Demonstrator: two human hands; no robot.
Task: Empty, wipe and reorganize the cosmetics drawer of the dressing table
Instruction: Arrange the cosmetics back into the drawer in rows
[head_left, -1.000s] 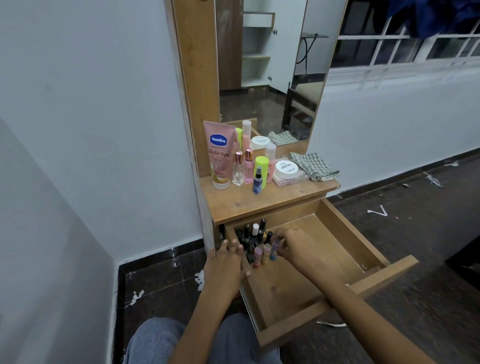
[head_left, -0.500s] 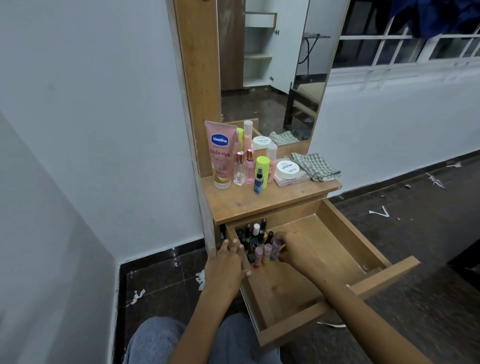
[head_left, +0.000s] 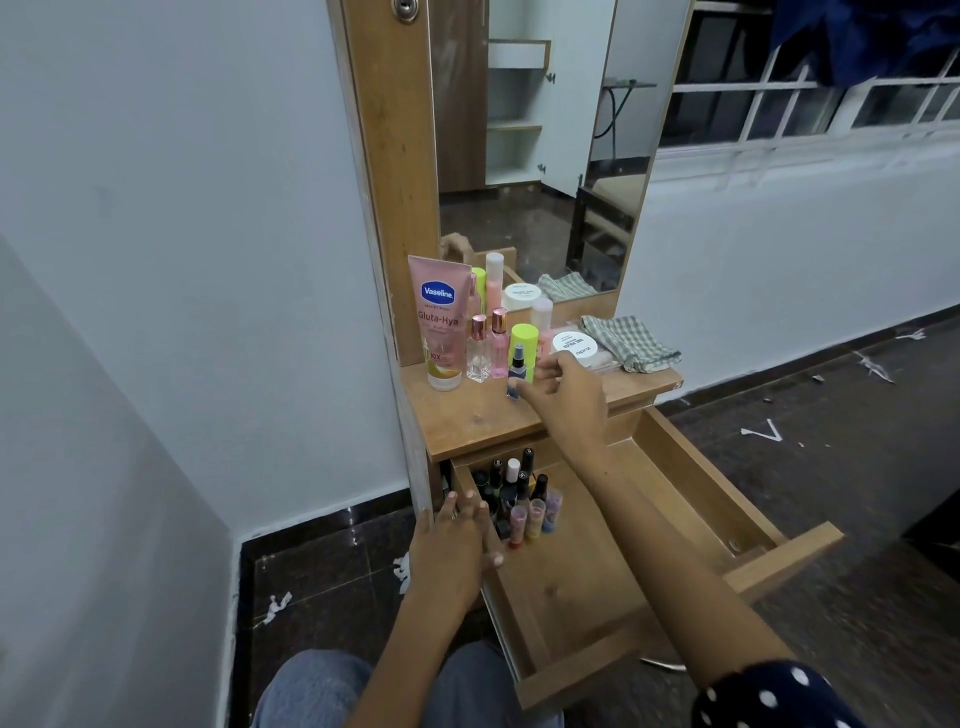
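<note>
Right hand (head_left: 566, 395) up from drawer (head_left: 701, 483) to spray bottle (head_left: 517, 364), fingers spread, hold unclear; left hand (head_left: 457, 540) flat on drawer's left edge; mind lime-capped bottle (head_left: 523, 340).

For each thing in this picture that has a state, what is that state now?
drawer: pulled open, nail polish bottles upright in its back left corner.
Vaseline tube: standing on its cap.
white jar: lid on.
checked cloth: folded, on the table top.
left hand: fingers straight, resting on the drawer's left wall.
right hand: fingertips at the spray bottle; grip unclear.
</note>
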